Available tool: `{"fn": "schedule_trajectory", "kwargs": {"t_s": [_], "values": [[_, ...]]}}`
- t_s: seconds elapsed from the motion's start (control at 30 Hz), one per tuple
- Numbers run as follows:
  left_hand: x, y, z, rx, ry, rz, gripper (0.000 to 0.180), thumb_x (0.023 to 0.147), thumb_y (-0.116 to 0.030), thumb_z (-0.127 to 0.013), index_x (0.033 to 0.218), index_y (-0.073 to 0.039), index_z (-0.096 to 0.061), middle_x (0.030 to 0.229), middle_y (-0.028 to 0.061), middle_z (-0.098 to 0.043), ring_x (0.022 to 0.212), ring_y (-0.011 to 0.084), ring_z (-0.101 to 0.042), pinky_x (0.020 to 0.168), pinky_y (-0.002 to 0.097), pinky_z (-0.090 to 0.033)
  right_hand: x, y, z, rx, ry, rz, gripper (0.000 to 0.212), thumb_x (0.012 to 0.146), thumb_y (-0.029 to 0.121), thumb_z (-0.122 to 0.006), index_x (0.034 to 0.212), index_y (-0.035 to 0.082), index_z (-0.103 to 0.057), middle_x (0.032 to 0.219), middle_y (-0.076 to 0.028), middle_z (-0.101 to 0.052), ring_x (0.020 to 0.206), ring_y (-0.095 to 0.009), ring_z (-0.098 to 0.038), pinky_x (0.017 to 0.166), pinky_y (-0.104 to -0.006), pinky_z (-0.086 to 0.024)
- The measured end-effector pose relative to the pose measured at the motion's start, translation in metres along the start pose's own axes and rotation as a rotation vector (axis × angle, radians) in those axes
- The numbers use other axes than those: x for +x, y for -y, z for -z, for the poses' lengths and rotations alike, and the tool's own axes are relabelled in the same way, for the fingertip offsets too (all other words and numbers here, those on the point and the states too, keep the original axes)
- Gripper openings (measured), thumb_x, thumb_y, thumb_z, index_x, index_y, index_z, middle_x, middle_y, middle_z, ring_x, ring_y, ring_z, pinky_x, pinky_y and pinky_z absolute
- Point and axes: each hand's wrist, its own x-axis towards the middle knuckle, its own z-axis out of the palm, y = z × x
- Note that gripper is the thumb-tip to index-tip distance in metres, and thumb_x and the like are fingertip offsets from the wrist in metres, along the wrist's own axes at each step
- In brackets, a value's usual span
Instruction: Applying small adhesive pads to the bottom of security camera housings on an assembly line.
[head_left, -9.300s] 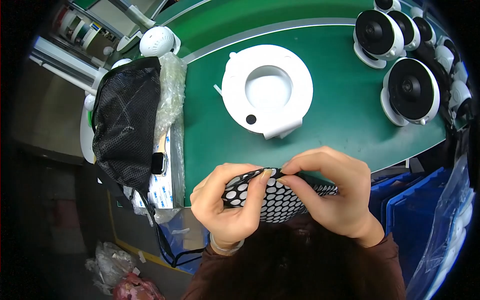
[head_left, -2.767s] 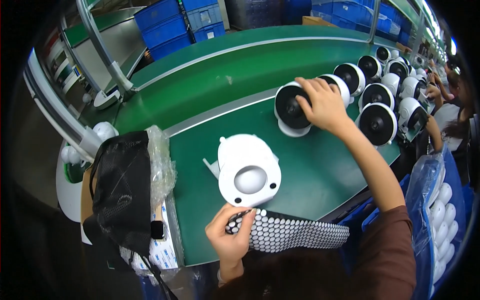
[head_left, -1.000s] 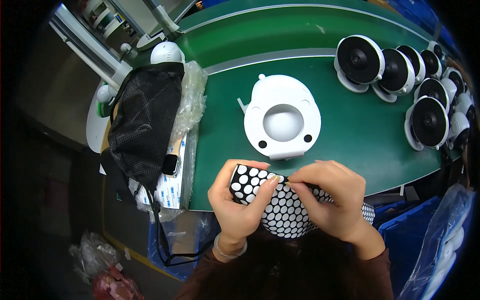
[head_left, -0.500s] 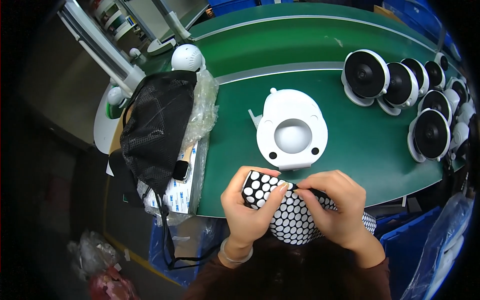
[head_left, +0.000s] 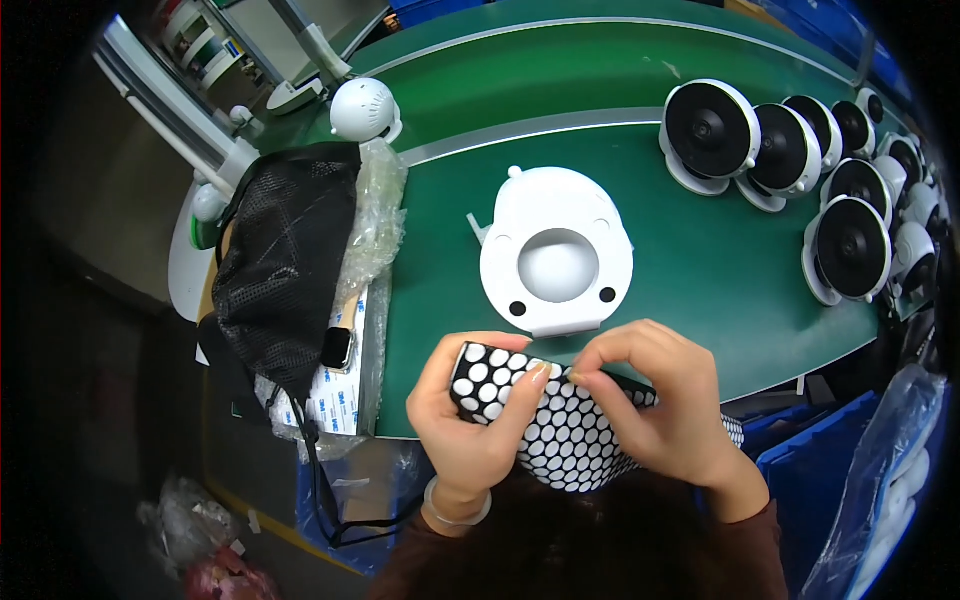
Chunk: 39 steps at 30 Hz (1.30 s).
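My left hand [head_left: 470, 415] grips a black sheet covered in white round dots [head_left: 565, 445], thumb on top and fingers behind its upper left corner. The thumb and index fingertip of my right hand [head_left: 660, 400] pinch together at the sheet's upper edge, close to my left thumb. What sits between those fingertips is too small to make out. Just beyond the sheet lies a white rounded plastic housing [head_left: 515, 210] with a round recess in its middle. Two black round pads show on its near side, and a small arm sticks out at its left.
Several white devices with black round fronts [head_left: 710, 130] stand at the right of the green table [head_left: 440, 300]. On the left, a black mesh bag [head_left: 285, 250] lies by bubble wrap [head_left: 378, 215] and a watch [head_left: 338, 348]. Blue bins [head_left: 815, 460] sit below the table's front edge.
The whole view has shifted, so the table's things appear slightly farther left and higher. My hands keep nearly the same hold on the sheet.
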Motion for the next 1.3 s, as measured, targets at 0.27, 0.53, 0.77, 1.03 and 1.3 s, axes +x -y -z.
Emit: {"fn": "schedule_trajectory", "kwargs": {"t_s": [0.27,0.53,0.77,1.03,1.3], "values": [[0.015,0.01,0.001,-0.218,-0.024,0.079,0.047,0.067,0.004,-0.065,0.111,0.008,-0.049,0.099,0.012,-0.056,0.084,0.0119,-0.055,0.072,0.0208,-0.045,0.023,0.012,0.005,-0.095,-0.03,0.093,0.014,0.063,-0.003,-0.063,0.073,0.004,-0.056,0.103,-0.012,-0.059,0.099,-0.031,-0.054,0.082,-0.0362,-0.043],[0.01,0.014,0.008,-0.178,0.013,0.076,0.04,0.067,0.004,-0.066,0.105,0.005,-0.052,0.095,0.0088,-0.057,0.081,0.0099,-0.054,0.071,0.0202,-0.044,0.014,0.012,0.0,-0.253,0.019,0.115,0.015,0.065,0.002,-0.066,0.075,0.008,-0.056,0.101,-0.006,-0.058,0.1,-0.028,-0.054,0.091,-0.0452,-0.034],[0.009,0.013,0.016,-0.104,0.096,-0.011,0.044,0.067,0.006,-0.065,0.108,0.006,-0.051,0.102,0.0114,-0.056,0.09,0.0129,-0.054,0.078,0.0234,-0.044,0.008,0.012,-0.003,-0.332,-0.085,0.171,0.015,0.064,0.001,-0.064,0.075,0.009,-0.058,0.092,-0.003,-0.059,0.096,-0.022,-0.056,0.097,-0.0516,-0.022],[0.007,0.021,0.016,-0.022,0.124,-0.052,0.067,0.067,0.006,-0.065,0.124,0.008,-0.032,0.123,0.0164,-0.042,0.104,0.0198,-0.049,0.087,0.0276,-0.04,0.051,0.011,0.0,-0.365,-0.231,0.272,0.007,0.068,0.001,-0.062,0.074,0.001,-0.058,0.106,-0.015,-0.057,0.105,-0.03,-0.051,0.091,-0.038,-0.037],[0.013,0.027,0.005,-0.035,0.238,-0.15,0.062,0.07,0.006,-0.064,0.125,0.007,-0.036,0.112,0.0162,-0.054,0.1,0.0159,-0.053,0.084,0.0263,-0.042,0.068,-0.001,-0.021,-0.205,-0.217,0.149,0.003,0.073,-0.002,-0.059,0.077,-0.003,-0.059,0.1,-0.011,-0.059,0.083,-0.015,-0.057,0.069,-0.0219,-0.045]]}}
